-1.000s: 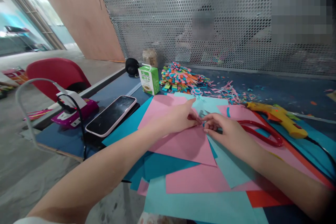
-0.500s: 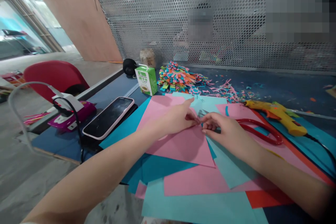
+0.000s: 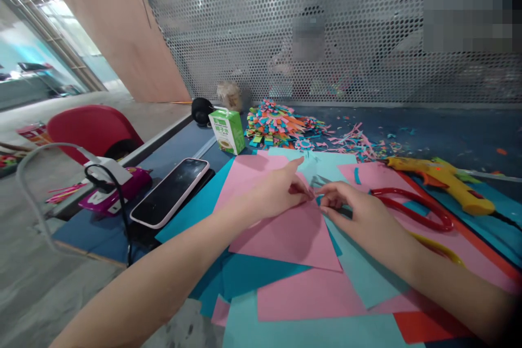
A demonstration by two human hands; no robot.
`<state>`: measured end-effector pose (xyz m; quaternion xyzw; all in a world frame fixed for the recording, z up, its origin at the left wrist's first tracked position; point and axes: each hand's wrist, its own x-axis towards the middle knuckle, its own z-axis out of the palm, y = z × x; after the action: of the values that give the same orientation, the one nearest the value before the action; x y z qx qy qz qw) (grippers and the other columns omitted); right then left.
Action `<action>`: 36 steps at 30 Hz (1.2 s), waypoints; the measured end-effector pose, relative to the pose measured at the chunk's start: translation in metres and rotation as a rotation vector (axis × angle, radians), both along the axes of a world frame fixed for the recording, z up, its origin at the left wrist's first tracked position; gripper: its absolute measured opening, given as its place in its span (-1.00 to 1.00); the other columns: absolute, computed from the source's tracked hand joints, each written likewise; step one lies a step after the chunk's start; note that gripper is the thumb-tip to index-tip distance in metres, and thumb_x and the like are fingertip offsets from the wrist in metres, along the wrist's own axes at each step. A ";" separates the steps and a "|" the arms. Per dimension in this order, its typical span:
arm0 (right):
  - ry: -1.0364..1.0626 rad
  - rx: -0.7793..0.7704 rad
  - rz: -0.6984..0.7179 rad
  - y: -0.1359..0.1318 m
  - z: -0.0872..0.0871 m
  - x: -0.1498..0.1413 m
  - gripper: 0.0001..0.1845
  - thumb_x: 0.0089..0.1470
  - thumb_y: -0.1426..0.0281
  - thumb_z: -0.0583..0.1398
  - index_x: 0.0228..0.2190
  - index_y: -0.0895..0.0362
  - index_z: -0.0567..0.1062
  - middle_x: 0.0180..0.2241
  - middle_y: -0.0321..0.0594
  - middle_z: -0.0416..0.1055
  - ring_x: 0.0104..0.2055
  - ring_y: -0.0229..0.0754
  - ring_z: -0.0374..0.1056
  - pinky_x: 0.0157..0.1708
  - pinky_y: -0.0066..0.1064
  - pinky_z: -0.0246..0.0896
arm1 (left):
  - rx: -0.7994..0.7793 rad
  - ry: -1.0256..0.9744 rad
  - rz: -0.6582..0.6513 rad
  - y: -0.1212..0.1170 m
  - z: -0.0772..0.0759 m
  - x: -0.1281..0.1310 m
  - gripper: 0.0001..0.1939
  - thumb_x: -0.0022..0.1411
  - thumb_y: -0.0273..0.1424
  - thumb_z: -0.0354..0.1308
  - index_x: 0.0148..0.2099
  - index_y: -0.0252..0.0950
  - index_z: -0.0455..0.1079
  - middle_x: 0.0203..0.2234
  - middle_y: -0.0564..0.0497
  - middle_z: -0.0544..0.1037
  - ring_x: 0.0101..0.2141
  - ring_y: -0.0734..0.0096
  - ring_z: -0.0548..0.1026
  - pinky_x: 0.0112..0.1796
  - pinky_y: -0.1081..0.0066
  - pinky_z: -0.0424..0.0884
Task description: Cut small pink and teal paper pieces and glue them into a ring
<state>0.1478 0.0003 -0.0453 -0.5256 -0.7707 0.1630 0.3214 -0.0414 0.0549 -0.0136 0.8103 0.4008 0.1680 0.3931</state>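
My left hand [image 3: 281, 190] rests over a pink paper sheet [image 3: 281, 247], thumb raised and the other fingertips pinched together. Close by on its right, my right hand [image 3: 353, 201] has its fingers curled and their tips pressed together. The fingertips of both hands nearly meet around something small, perhaps a bit of pink paper, too small to make out. Scissors with one red handle loop [image 3: 442, 223] and one yellow handle loop [image 3: 442, 250] lie beneath my right hand, which partly hides them; grey blades show near its fingertips.
Light-blue sheets [image 3: 310, 329] spread around. A yellow glue gun [image 3: 457, 182] lies to the right. Behind are a heap of fringed paper flowers [image 3: 273, 122], paper scraps [image 3: 354, 141] and a green drink carton [image 3: 228, 130]. A phone [image 3: 171, 193] and purple power strip [image 3: 118, 193] sit left.
The view has shifted slightly, so the table appears a little lower. Both hands keep almost the same pinching pose, and more of the yellow scissor handle shows.
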 end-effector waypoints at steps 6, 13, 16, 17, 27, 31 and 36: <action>-0.144 0.162 0.138 -0.011 -0.007 0.011 -0.77 0.20 0.46 0.04 -0.18 0.05 0.45 -0.25 -0.22 0.55 -0.22 -0.12 0.49 -0.27 -0.33 0.42 | -0.018 0.002 0.024 -0.004 0.006 -0.001 -0.21 0.15 -0.52 0.17 0.36 -0.41 -0.08 -0.20 -0.09 0.64 -0.21 0.38 0.57 -0.19 0.47 0.41; -0.335 0.350 0.247 -0.015 -0.010 0.014 -0.68 0.26 0.50 -0.05 -0.04 0.14 0.39 -0.18 -0.09 0.52 -0.16 -0.07 0.45 -0.20 -0.26 0.43 | -0.046 -0.024 0.031 -0.003 0.003 -0.001 -0.19 0.14 -0.52 0.15 0.37 -0.39 -0.10 -0.20 -0.09 0.64 -0.20 0.37 0.57 -0.22 0.46 0.42; -0.391 0.391 0.251 -0.013 -0.006 0.013 -0.68 0.27 0.52 -0.07 -0.02 0.19 0.35 -0.19 -0.05 0.51 -0.18 -0.08 0.46 -0.25 -0.29 0.44 | -0.040 -0.012 0.037 -0.004 0.004 -0.001 -0.20 0.15 -0.51 0.14 0.37 -0.40 -0.10 -0.20 -0.10 0.64 -0.20 0.36 0.57 -0.21 0.45 0.42; -0.405 0.402 0.256 -0.013 -0.005 0.012 -0.69 0.28 0.52 -0.07 -0.04 0.20 0.36 -0.20 -0.04 0.51 -0.20 -0.08 0.46 -0.27 -0.30 0.44 | -0.040 -0.012 0.040 -0.004 0.005 -0.001 -0.20 0.15 -0.51 0.15 0.37 -0.40 -0.10 -0.20 -0.10 0.64 -0.21 0.36 0.57 -0.21 0.44 0.42; -0.438 0.418 0.297 -0.010 -0.006 0.014 -0.66 0.27 0.53 -0.08 -0.20 0.16 0.47 -0.24 -0.08 0.53 -0.22 -0.06 0.47 -0.35 -0.28 0.44 | -0.052 -0.041 0.038 -0.002 0.001 0.001 -0.17 0.14 -0.53 0.19 0.37 -0.43 -0.11 -0.19 -0.15 0.63 -0.17 0.35 0.56 -0.16 0.41 0.41; -0.434 0.389 0.298 -0.008 -0.005 0.014 -0.67 0.27 0.54 -0.07 -0.16 0.14 0.47 -0.24 -0.12 0.52 -0.21 -0.08 0.47 -0.31 -0.24 0.45 | -0.056 -0.043 0.042 -0.003 0.002 0.002 -0.18 0.15 -0.52 0.18 0.37 -0.46 -0.12 -0.19 -0.18 0.63 -0.18 0.33 0.56 -0.15 0.38 0.42; -0.424 0.390 0.300 -0.008 -0.006 0.014 -0.64 0.26 0.55 -0.08 -0.16 0.15 0.48 -0.23 -0.10 0.52 -0.20 -0.06 0.46 -0.28 -0.21 0.45 | -0.068 -0.043 0.050 -0.003 0.002 0.002 -0.17 0.16 -0.50 0.19 0.38 -0.47 -0.13 -0.18 -0.19 0.62 -0.19 0.32 0.56 -0.14 0.36 0.42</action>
<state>0.1613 -0.0076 -0.0510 -0.3568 -0.9060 -0.0553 0.2210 -0.0393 0.0516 -0.0112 0.7827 0.4177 0.1812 0.4244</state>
